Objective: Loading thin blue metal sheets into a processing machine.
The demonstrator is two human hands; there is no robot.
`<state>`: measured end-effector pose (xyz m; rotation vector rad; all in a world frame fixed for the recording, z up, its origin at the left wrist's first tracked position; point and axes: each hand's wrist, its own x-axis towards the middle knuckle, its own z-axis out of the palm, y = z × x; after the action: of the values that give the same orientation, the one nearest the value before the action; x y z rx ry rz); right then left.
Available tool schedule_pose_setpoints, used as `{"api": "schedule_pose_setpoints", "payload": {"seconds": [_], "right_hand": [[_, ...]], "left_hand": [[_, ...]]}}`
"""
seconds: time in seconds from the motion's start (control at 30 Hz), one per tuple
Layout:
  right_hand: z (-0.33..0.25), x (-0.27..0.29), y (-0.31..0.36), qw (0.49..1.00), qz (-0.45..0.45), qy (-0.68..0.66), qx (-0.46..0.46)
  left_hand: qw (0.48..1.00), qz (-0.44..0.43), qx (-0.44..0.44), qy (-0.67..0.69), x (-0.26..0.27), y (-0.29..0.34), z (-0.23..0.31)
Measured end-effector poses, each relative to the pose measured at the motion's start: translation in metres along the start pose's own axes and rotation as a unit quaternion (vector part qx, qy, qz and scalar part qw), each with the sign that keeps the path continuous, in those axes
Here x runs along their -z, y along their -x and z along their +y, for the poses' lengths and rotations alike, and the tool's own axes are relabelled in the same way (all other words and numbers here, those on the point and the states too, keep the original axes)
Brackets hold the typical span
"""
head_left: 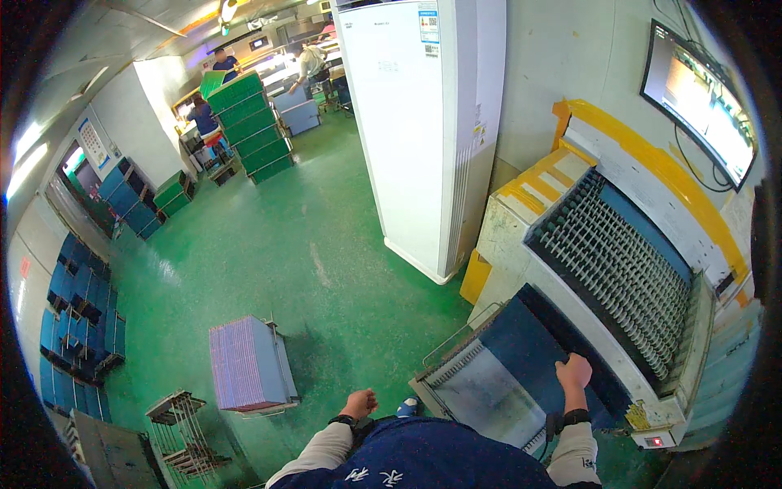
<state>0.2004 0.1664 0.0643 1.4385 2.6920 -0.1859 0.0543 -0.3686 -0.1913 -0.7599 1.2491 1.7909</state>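
My right hand is closed at the edge of a dark blue flat board, with the thumb and fingers pressed together. The board rests over a metal rack with slotted, coil-like side strips, just below the roller machine. Beside the board, part of the rack shows a greyish, shiny flat surface. My left hand hangs in front of my body over the green floor, its fingers curled in with nothing visible in them.
A conveyor with rows of rollers slopes at the right, under a wall screen. A tall white cabinet unit stands ahead. A rack of upright boards and an empty metal rack stand left. Green bins and people are farther back.
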Motion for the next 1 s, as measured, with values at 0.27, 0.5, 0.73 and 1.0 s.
{"api": "schedule_pose_setpoints", "payload": {"seconds": [0.27,0.5,0.73,1.0], "right_hand": [[0.004,-0.009,0.000,0.999,0.046,-0.008,0.017],[-0.004,0.005,0.005,1.000,0.002,-0.010,0.000],[-0.001,0.000,0.004,1.000,0.015,-0.010,0.006],[0.001,-0.004,0.004,1.000,0.024,-0.012,0.011]], "left_hand": [[0.999,-0.037,0.013,0.023,0.011,-0.007,-0.001],[0.999,-0.035,0.011,0.018,0.009,-0.004,0.000],[0.998,-0.007,0.030,0.053,0.003,0.004,0.004],[0.997,-0.018,-0.023,-0.067,0.006,0.004,-0.001]]}}
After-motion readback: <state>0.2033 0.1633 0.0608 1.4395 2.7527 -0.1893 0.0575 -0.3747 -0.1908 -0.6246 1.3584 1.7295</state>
